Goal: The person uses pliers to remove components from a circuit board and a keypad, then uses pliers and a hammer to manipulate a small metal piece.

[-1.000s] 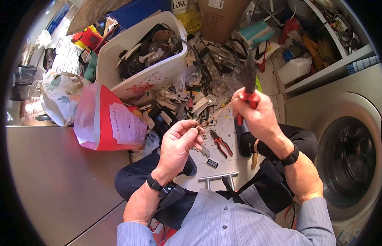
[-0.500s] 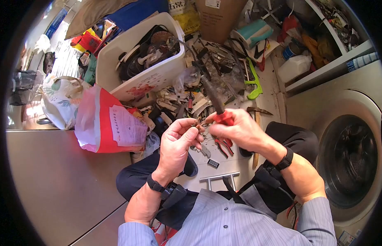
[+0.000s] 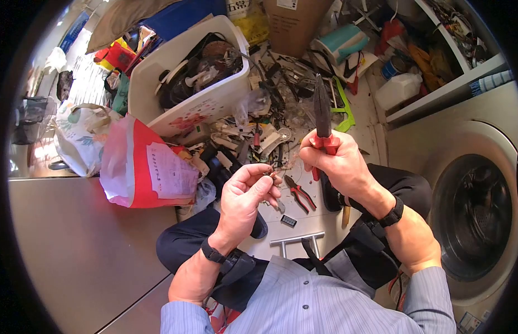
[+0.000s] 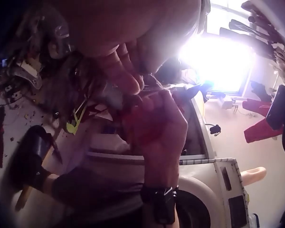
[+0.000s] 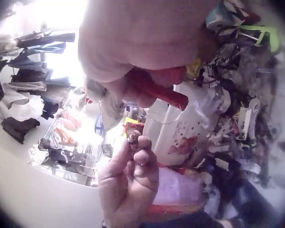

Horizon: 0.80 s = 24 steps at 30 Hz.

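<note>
My left hand point(image 3: 245, 197) pinches a small dark, copper-tinted piece point(image 3: 271, 173) between thumb and fingers; the right wrist view shows that piece point(image 5: 132, 135) at the fingertips of the left hand point(image 5: 130, 183). Up and to the right, my right hand point(image 3: 342, 164) grips red-handled pliers point(image 3: 322, 108), their dark jaws pointing away from me and apart from the piece. Red handles point(image 5: 168, 92) show under the right hand point(image 5: 137, 47) in the right wrist view. What exactly the small piece is, I cannot tell.
A second pair of pliers point(image 3: 299, 195) and a small black part point(image 3: 288, 221) lie on the floor. Beyond are a scrap pile point(image 3: 281, 133), a white bin point(image 3: 197, 108), a red-and-white bag point(image 3: 150, 167) and a green-framed tool point(image 3: 344, 108). A washing machine point(image 3: 448, 128) stands at right.
My right hand with its pliers came down to the left hand's piece, then moved back up and to the right. The left hand has stayed nearly still, holding the piece.
</note>
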Each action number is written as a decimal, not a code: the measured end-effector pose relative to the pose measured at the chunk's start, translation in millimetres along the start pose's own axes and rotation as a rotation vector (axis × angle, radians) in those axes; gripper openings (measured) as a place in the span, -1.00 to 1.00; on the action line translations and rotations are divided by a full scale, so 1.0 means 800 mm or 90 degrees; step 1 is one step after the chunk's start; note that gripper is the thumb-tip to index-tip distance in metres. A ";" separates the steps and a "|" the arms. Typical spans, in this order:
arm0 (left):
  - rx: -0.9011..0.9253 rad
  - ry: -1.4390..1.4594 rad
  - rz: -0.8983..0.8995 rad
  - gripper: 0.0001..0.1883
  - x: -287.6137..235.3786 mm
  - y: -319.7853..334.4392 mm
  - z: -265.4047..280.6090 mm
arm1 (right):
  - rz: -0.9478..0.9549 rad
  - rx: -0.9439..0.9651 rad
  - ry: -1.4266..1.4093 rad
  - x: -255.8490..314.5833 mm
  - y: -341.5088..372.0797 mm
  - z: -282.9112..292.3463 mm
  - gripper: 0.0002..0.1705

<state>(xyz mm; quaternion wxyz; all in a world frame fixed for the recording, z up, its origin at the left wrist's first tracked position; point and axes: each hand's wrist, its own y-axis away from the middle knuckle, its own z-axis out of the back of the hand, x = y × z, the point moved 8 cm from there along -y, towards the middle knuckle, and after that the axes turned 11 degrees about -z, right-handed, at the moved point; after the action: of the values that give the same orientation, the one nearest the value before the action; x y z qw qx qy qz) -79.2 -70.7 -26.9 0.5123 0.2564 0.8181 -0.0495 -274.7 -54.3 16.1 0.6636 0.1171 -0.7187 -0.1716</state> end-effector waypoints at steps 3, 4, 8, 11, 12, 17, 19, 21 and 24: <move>-0.001 -0.001 0.007 -0.74 0.003 -0.001 0.002 | -0.043 0.066 0.031 -0.020 0.002 -0.020 -0.92; -0.001 -0.002 0.007 -0.74 0.003 0.000 0.001 | -0.063 0.098 -0.007 -0.025 0.005 -0.031 -0.89; 0.043 -0.057 -0.007 -0.73 0.005 0.004 -0.005 | -0.134 0.121 0.041 -0.030 0.016 -0.046 -0.77; 0.059 -0.087 -0.021 -0.71 0.005 0.006 -0.009 | -0.125 0.094 0.146 -0.032 0.013 -0.042 -0.80; 0.066 -0.103 -0.028 -0.71 0.004 0.007 -0.011 | -0.140 0.112 0.117 -0.035 0.013 -0.042 -0.81; 0.055 -0.018 0.022 -0.73 0.014 0.006 -0.009 | -0.099 0.070 0.065 -0.039 0.011 -0.037 -0.83; 0.055 0.008 0.031 -0.72 0.015 0.006 -0.009 | -0.154 0.118 0.029 -0.050 0.007 -0.037 -0.79; 0.033 0.050 0.026 -0.71 0.010 0.005 -0.009 | -0.145 0.120 0.003 -0.039 0.008 -0.034 -0.74; -0.020 0.065 0.028 -0.71 0.004 -0.002 0.005 | -0.196 0.139 0.011 -0.020 0.010 -0.016 -0.54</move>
<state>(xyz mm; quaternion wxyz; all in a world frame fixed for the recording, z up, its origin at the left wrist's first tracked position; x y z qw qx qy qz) -77.6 -72.7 -31.8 0.4750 0.2680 0.8381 -0.0123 -259.8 -42.0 5.4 0.6187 0.2986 -0.7010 -0.1913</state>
